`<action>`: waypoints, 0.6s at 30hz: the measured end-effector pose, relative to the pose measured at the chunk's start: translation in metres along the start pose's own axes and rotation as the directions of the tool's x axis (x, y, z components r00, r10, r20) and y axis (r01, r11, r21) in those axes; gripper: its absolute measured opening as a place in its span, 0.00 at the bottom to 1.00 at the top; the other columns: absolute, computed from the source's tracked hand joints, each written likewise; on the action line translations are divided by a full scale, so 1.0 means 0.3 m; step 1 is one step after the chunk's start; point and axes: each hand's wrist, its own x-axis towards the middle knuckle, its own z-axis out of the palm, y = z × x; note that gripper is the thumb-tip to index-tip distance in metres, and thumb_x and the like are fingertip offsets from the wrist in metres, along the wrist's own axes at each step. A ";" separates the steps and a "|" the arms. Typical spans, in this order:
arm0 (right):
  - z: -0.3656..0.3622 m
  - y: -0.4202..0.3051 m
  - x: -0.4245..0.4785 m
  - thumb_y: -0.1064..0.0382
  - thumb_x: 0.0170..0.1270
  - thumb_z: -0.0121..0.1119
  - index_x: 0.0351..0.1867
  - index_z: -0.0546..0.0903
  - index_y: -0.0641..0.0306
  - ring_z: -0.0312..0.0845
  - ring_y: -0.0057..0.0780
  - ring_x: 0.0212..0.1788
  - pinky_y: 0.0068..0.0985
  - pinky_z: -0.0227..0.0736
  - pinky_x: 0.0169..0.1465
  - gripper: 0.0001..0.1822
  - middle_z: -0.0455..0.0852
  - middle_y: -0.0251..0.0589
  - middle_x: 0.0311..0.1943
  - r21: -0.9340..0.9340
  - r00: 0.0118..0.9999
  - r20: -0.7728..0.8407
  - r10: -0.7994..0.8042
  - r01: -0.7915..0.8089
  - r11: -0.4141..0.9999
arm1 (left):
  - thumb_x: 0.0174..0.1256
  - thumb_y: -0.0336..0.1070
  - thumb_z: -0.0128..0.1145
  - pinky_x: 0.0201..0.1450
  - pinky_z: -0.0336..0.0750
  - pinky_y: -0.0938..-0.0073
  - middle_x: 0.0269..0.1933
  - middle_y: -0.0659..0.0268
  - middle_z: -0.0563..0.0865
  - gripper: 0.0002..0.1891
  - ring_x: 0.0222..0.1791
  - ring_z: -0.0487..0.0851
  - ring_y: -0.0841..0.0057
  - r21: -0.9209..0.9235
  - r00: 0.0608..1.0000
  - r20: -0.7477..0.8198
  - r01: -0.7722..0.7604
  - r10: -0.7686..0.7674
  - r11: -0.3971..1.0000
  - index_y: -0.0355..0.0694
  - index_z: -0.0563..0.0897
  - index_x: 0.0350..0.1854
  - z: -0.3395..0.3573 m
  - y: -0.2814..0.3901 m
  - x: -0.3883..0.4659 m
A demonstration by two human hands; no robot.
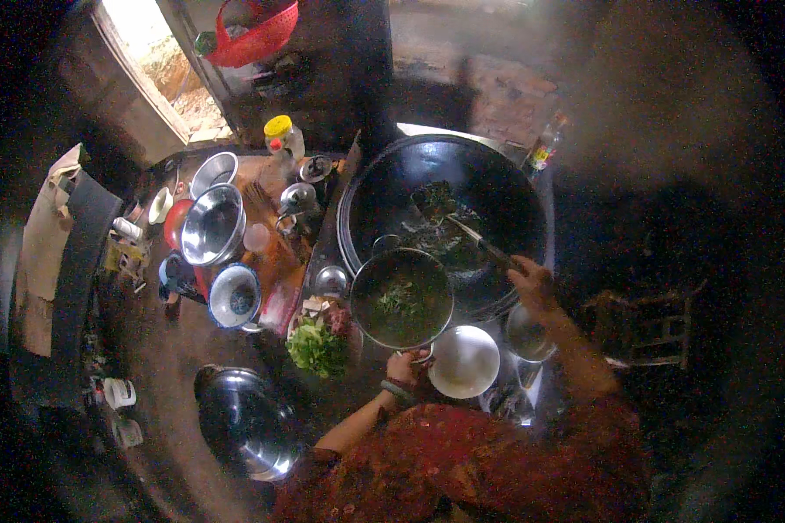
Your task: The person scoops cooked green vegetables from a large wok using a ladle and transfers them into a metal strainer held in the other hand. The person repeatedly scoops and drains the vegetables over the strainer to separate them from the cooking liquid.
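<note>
My right hand (531, 280) grips the handle of a cooking spatula (481, 243), whose head is down in a large dark wok (497, 176) near some dark greens (434, 199). Liquid glints in the bottom of the wok. With my left hand (409, 369) I hold the near loop handle of a round two-handled pot (402, 327), which overlaps the wok's near left rim and has chopped greens inside. Just right of my left hand is a white bowl (464, 363). Left of the pot lie leafy greens (317, 346) beside some reddish food.
A side table (271, 248) at left bears steel basins (212, 225), a blue-rimmed bowl (234, 295) and a yellow-lidded jar (284, 136). A large metal basin (248, 418) is at lower left. Behind the wok stands a bottle (546, 147); a wooden chair (654, 333) is at right.
</note>
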 end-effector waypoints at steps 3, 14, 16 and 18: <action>-0.096 -0.119 -0.072 0.64 0.48 0.51 0.40 0.72 0.70 0.72 0.29 0.35 0.23 0.66 0.38 0.17 0.77 0.47 0.33 -0.039 0.995 0.096 0.023 -0.020 0.999 | 0.48 0.27 0.48 0.31 0.75 0.73 0.33 0.59 0.77 0.09 0.29 0.78 0.68 -0.476 0.984 -0.002 0.155 -0.178 0.865 0.33 0.73 0.33 0.031 0.027 -0.003; -0.195 -0.270 -0.236 0.61 0.46 0.52 0.39 0.72 0.67 0.73 0.41 0.33 0.30 0.67 0.37 0.17 0.76 0.51 0.34 -0.320 0.916 0.386 -0.104 0.239 0.917 | 0.48 0.26 0.42 0.26 0.72 0.73 0.27 0.59 0.76 0.09 0.25 0.76 0.67 -0.316 0.992 -0.049 0.096 -0.117 0.944 0.32 0.71 0.33 0.049 0.059 -0.023; -0.186 -0.281 -0.235 0.61 0.46 0.52 0.40 0.71 0.65 0.72 0.44 0.33 0.33 0.67 0.37 0.18 0.76 0.51 0.33 -0.340 0.884 0.461 -0.076 0.255 0.905 | 0.47 0.24 0.41 0.27 0.73 0.73 0.27 0.58 0.76 0.09 0.26 0.75 0.67 -0.387 0.989 -0.054 0.108 -0.139 0.916 0.31 0.70 0.32 0.052 0.060 -0.024; -0.175 -0.278 -0.244 0.63 0.45 0.53 0.41 0.70 0.67 0.72 0.42 0.32 0.30 0.67 0.33 0.19 0.76 0.50 0.29 -0.414 0.861 0.483 -0.160 0.386 0.824 | 0.47 0.24 0.42 0.27 0.73 0.73 0.28 0.58 0.76 0.09 0.26 0.75 0.67 -0.398 0.987 -0.070 0.107 -0.147 0.911 0.31 0.70 0.32 0.048 0.048 -0.017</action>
